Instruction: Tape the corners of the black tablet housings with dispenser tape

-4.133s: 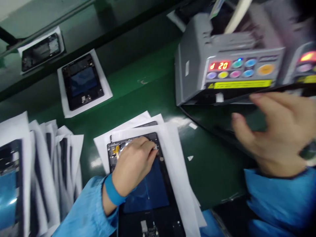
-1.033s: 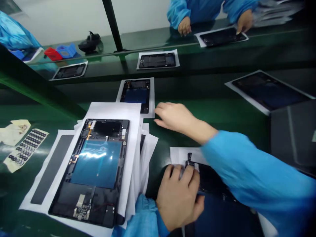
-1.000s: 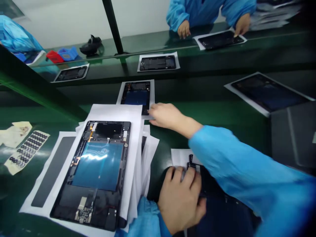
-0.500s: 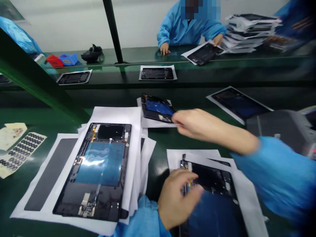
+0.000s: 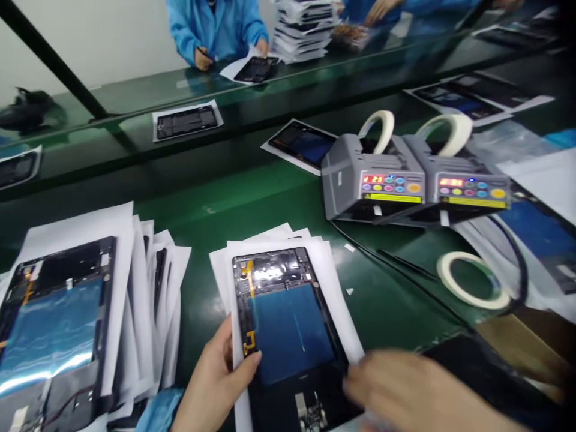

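An open tablet body (image 5: 288,324) with a blue panel and exposed parts lies on white paper sheets (image 5: 328,264) on the green bench in front of me. My left hand (image 5: 216,378) grips its left edge, thumb pressed on the frame near a small yellow flex part. My right hand (image 5: 405,390) is blurred at the tablet's lower right corner; I cannot tell whether it holds anything.
A stack of tablets on paper (image 5: 54,324) sits at the left. Two grey tape dispensers (image 5: 373,180) (image 5: 468,183) stand at the right, with a loose tape roll (image 5: 472,279) and cables nearby. More tablets (image 5: 186,120) lie on the belt. A co-worker (image 5: 216,30) works opposite.
The view has swung right. My right hand came back from the far tablet to the near edge. My left hand shifted from the tablet's top to its left edge.
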